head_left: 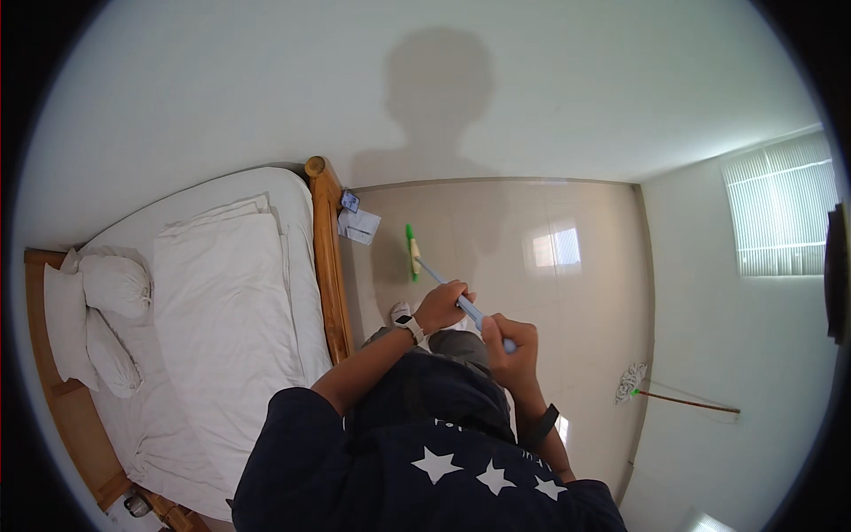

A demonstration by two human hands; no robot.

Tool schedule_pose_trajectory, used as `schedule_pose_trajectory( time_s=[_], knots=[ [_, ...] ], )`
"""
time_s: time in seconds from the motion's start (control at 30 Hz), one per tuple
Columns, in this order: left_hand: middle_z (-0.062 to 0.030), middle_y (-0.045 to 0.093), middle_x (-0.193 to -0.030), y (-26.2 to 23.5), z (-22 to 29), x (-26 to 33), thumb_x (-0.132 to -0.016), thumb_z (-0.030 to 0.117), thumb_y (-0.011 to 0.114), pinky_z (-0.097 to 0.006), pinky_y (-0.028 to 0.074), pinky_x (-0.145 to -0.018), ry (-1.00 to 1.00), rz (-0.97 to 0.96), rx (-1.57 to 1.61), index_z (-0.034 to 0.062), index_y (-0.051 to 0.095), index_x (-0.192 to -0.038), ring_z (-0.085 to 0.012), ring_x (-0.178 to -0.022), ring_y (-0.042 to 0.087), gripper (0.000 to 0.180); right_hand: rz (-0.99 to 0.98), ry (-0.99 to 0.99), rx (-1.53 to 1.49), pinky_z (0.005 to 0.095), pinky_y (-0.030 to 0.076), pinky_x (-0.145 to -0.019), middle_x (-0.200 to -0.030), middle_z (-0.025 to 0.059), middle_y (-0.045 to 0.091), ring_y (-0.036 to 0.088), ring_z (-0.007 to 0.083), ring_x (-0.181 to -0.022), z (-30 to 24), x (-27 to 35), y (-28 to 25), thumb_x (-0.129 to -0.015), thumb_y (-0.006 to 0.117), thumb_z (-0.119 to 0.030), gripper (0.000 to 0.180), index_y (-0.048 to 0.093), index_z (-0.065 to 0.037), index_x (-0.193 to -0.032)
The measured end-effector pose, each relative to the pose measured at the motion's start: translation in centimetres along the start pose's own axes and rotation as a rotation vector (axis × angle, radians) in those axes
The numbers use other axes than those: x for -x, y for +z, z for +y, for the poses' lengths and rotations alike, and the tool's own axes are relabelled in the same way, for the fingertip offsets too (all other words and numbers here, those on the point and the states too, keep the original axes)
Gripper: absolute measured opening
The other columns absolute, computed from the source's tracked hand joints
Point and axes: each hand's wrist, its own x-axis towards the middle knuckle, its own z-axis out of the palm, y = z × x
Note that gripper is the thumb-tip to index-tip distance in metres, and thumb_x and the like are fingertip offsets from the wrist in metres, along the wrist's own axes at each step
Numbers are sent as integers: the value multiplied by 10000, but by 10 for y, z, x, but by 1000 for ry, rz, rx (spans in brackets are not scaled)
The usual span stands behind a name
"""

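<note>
A long-handled broom with a light blue handle point(472, 310) slants down and away from me, its narrow green and cream head point(414, 253) at the floor. My left hand point(443, 306) is wrapped around the handle lower down. Near the handle's top end, my right hand point(511, 350) is closed on it, with the thumb lying along the shaft. The fine detail of the head is too small to make out.
On my left stands a wooden bed point(328, 257) with white sheets and pillows point(115, 285). Papers point(359, 226) and a phone-like object point(350, 201) lie by its foot. A string mop point(631, 383) leans at the right wall, below a blind-covered window point(780, 208). Glossy tiles point(585, 310) cover the floor.
</note>
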Motion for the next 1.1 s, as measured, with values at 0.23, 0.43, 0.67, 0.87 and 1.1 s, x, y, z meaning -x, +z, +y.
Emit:
schedule_pose_trajectory(
  time_s=[0.23, 0.43, 0.67, 0.87, 1.1],
  knots=[
    [-187, 589, -756, -19, 7, 16, -906, 222, 646, -477, 447, -639, -72, 135, -128, 12, 536, -756, -411, -729, 590, 280, -6, 72, -276, 252, 271, -496, -553, -18, 446, 377, 42, -541, 23, -11, -16, -989, 521, -97, 408, 487, 19, -600],
    [-176, 592, -754, -29, 11, 6, -906, 228, 641, -492, 454, -638, -117, 131, -231, 22, 544, -760, -408, -725, 597, 271, -102, 90, -251, 248, 295, -507, -567, -5, 472, 394, 50, -547, 29, -27, -28, -996, 510, -96, 403, 498, 36, -615],
    [-160, 611, -813, -11, -11, -50, -869, 190, 658, -484, 465, -644, -64, 114, -229, 38, 566, -804, -393, -774, 612, 189, -26, 51, -278, 248, 283, -489, -567, -18, 472, 380, 39, -537, 75, -63, -44, -988, 531, -93, 387, 516, 41, -625],
    [-148, 602, -842, 40, -64, -118, -837, 139, 688, -444, 482, -691, -61, -6, -126, 40, 571, -848, -370, -801, 606, 154, 66, 6, -22, 291, 266, -450, -493, 8, 384, 352, 62, -472, 131, -93, -46, -951, 595, -92, 359, 511, 7, -617],
    [-140, 584, -843, 101, -72, -181, -906, 127, 643, -385, 474, -704, 96, -107, 5, 24, 561, -880, -309, -782, 583, 134, 69, -167, 87, 355, 364, -449, -527, 112, 497, 465, 233, -420, 130, -116, -72, -859, 678, -28, 319, 504, 3, -593]
  ],
)
